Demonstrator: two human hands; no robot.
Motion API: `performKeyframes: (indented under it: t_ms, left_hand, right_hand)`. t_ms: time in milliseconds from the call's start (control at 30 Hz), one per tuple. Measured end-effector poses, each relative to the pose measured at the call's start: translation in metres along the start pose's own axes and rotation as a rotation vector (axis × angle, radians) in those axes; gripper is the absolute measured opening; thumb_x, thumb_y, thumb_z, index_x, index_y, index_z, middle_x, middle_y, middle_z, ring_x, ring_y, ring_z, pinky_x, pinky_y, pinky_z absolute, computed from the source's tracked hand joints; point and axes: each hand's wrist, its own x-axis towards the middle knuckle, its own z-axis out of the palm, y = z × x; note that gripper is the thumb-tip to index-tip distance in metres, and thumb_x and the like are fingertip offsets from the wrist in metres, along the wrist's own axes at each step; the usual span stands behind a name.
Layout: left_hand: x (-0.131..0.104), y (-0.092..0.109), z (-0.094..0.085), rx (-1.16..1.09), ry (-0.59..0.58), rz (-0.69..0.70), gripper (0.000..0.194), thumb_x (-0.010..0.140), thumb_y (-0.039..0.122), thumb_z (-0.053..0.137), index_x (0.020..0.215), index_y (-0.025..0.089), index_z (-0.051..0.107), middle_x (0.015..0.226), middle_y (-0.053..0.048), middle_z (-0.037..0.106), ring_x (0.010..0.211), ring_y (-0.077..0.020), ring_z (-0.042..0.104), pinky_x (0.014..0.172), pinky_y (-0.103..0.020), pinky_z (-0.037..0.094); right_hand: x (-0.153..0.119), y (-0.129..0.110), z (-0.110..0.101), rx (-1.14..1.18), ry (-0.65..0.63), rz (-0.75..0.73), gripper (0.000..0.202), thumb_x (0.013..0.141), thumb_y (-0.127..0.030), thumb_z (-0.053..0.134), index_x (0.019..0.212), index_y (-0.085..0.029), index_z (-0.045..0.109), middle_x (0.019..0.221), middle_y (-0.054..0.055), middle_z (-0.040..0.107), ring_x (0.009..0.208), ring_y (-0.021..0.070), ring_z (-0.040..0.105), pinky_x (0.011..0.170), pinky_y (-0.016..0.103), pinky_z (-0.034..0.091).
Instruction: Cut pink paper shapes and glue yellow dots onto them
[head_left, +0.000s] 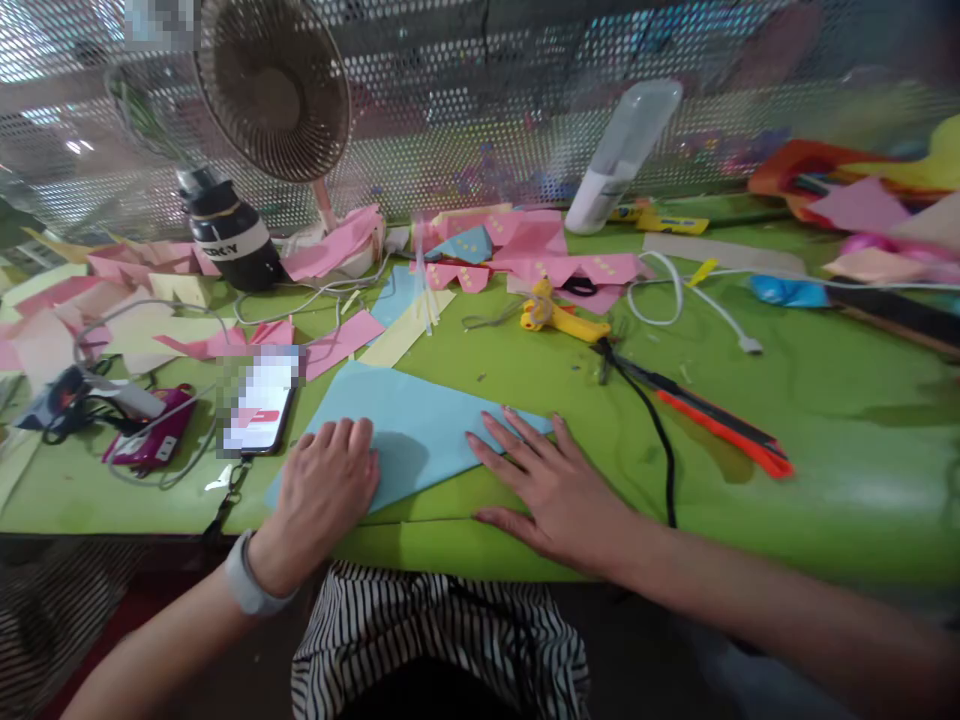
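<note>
A light blue sheet of paper (427,420), folded into a roughly triangular shape, lies flat on the green table near its front edge. My left hand (328,485) rests on its left part with the fingers curled into a loose fist; the palm side is hidden. At the sheet's right, narrow end, my right hand (551,485) lies flat with fingers spread, the fingertips touching the paper. Just left of the paper is a phone (262,405) with a lit screen. Beyond its right end lie a yellow glue gun (562,318) and a red and black utility knife (705,420).
Pink and yellow paper pieces (341,343) cover the back and left of the green table (847,430). A fan (274,90), a black bottle (232,235) and a tilted clear bottle (622,155) stand behind. A black cord (660,440) and white cable (712,305) run across the right.
</note>
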Motion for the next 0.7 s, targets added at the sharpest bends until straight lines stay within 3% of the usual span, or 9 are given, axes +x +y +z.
performKeyframes:
  t_ms: [33, 100, 167, 233, 433, 700]
  left_hand:
    - [0.002, -0.001, 0.004, 0.000, 0.077, 0.109, 0.035, 0.097, 0.018, 0.044, 0.128, 0.013, 0.058, 0.122, -0.018, 0.070, 0.110, -0.0303, 0.068, 0.088, -0.043, 0.052]
    - [0.006, -0.005, 0.013, -0.017, 0.140, 0.448, 0.056, 0.095, 0.008, 0.044, 0.149, 0.024, 0.043, 0.153, -0.011, 0.052, 0.142, -0.0275, 0.048, 0.114, -0.048, 0.039]
    - [0.011, -0.008, 0.020, -0.030, 0.163, 0.650, 0.067, 0.096, 0.009, 0.046, 0.158, 0.028, 0.029, 0.165, -0.007, 0.035, 0.154, -0.0256, 0.028, 0.123, -0.050, 0.026]
    - [0.014, -0.008, 0.025, -0.015, 0.146, 0.695, 0.070, 0.097, 0.011, 0.047, 0.160, 0.028, 0.023, 0.168, -0.008, 0.027, 0.156, -0.0241, 0.023, 0.125, -0.050, 0.024]
    - [0.016, 0.001, 0.022, 0.025, 0.059, 0.692, 0.065, 0.100, 0.010, 0.045, 0.159, 0.030, 0.027, 0.164, -0.010, 0.036, 0.146, -0.0244, 0.043, 0.116, -0.045, 0.038]
    - [0.017, 0.005, 0.018, 0.109, 0.035, 0.676, 0.062, 0.101, 0.010, 0.043, 0.158, 0.030, 0.031, 0.164, -0.013, 0.036, 0.146, -0.0274, 0.044, 0.110, -0.046, 0.044]
  right_hand:
    - [0.001, 0.000, 0.000, 0.005, -0.016, 0.004, 0.077, 0.099, -0.070, 0.026, 0.151, -0.018, 0.048, 0.156, 0.019, 0.046, 0.144, 0.0423, 0.042, 0.108, 0.075, 0.032]
    - [0.002, 0.001, -0.002, 0.018, -0.048, 0.012, 0.077, 0.099, -0.070, 0.026, 0.151, -0.018, 0.048, 0.157, 0.020, 0.045, 0.145, 0.0429, 0.040, 0.107, 0.075, 0.032]
    - [0.004, 0.001, -0.003, 0.031, -0.075, 0.019, 0.076, 0.100, -0.069, 0.025, 0.152, -0.018, 0.048, 0.158, 0.020, 0.043, 0.146, 0.0429, 0.038, 0.107, 0.076, 0.032]
    - [0.005, 0.001, -0.003, 0.039, -0.089, 0.028, 0.076, 0.100, -0.070, 0.025, 0.153, -0.020, 0.046, 0.159, 0.020, 0.041, 0.147, 0.0417, 0.037, 0.108, 0.076, 0.032]
    - [0.010, 0.000, -0.006, 0.066, -0.133, 0.062, 0.078, 0.098, -0.072, 0.026, 0.155, -0.021, 0.043, 0.161, 0.018, 0.039, 0.149, 0.0410, 0.034, 0.109, 0.076, 0.030]
    - [0.014, -0.005, -0.012, 0.059, -0.158, 0.087, 0.074, 0.100, -0.069, 0.029, 0.155, -0.021, 0.042, 0.162, 0.018, 0.036, 0.150, 0.0402, 0.034, 0.111, 0.075, 0.030]
